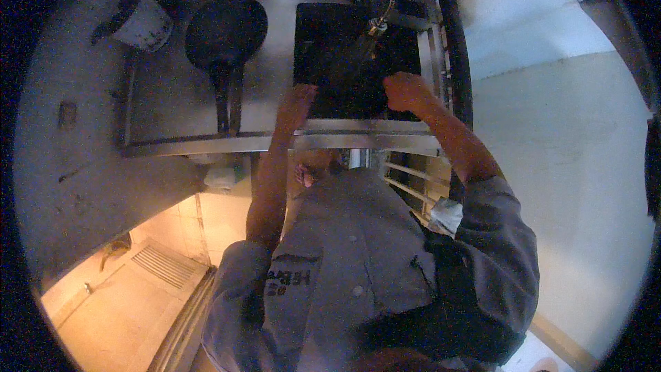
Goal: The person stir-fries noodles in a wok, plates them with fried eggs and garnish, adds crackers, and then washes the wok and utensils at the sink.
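Note:
Both my hands reach to a dark, square sink basin (341,62) set in a stainless steel counter. My left hand (300,98) is at the basin's left front corner, and my right hand (405,92) is over its right part with the fingers curled. The basin is too dark to tell what either hand touches or holds. Between and beyond the hands hangs a metal spray tap (377,26) on a coiled hose, pointing down into the basin. A dark pan (226,31) lies on the steel drainboard to the left, its handle towards me.
A pale, stained bucket (144,23) with something dark in it stands at the far left of the drainboard (170,108). A pale wall (542,113) rises on the right. Below the counter are a metal rack (413,173) and a white crumpled thing (445,215).

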A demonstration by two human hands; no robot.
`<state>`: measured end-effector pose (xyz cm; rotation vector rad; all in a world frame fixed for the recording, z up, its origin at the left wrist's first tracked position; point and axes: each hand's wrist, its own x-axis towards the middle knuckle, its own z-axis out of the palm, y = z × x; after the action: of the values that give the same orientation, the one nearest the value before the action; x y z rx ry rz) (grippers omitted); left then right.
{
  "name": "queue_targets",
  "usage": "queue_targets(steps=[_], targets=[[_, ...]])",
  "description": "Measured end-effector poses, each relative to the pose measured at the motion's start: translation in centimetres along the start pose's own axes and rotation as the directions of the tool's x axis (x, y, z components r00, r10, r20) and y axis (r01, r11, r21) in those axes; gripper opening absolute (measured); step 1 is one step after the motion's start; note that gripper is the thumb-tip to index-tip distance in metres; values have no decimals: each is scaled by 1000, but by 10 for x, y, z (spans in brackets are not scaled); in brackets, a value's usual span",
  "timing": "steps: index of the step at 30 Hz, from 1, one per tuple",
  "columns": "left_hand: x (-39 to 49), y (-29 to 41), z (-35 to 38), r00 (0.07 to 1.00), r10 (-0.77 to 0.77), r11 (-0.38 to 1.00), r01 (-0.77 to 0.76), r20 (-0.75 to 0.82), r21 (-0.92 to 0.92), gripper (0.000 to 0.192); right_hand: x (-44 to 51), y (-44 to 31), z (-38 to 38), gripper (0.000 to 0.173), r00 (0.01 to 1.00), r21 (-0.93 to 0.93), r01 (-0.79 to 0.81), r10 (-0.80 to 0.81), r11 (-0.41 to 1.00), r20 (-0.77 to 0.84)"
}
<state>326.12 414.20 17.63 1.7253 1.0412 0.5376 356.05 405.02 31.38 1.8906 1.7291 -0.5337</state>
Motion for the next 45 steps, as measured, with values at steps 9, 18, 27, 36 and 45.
queue_targets(steps=[9,18,27,36,45], targets=[[30,23,49,921,-240,873,342,306,-346,38,34,-19,17,38,998,193,25,-14,981,-60],[36,-9,77,931,303,953,-292,206,-83,41,59,-24,54,25,987,959,147,-100,242,-126],[-14,77,41,851,-421,878,295,315,376,49,211,-20,93,28,968,509,243,177,-826,-175],[107,86,103,885,335,830,-440,324,342,37,156,110,-21,37,313,828,445,807,342,-501],[152,82,164,923,335,885,-377,190,272,36,256,239,-23,35,596,439,-120,418,890,-685]])
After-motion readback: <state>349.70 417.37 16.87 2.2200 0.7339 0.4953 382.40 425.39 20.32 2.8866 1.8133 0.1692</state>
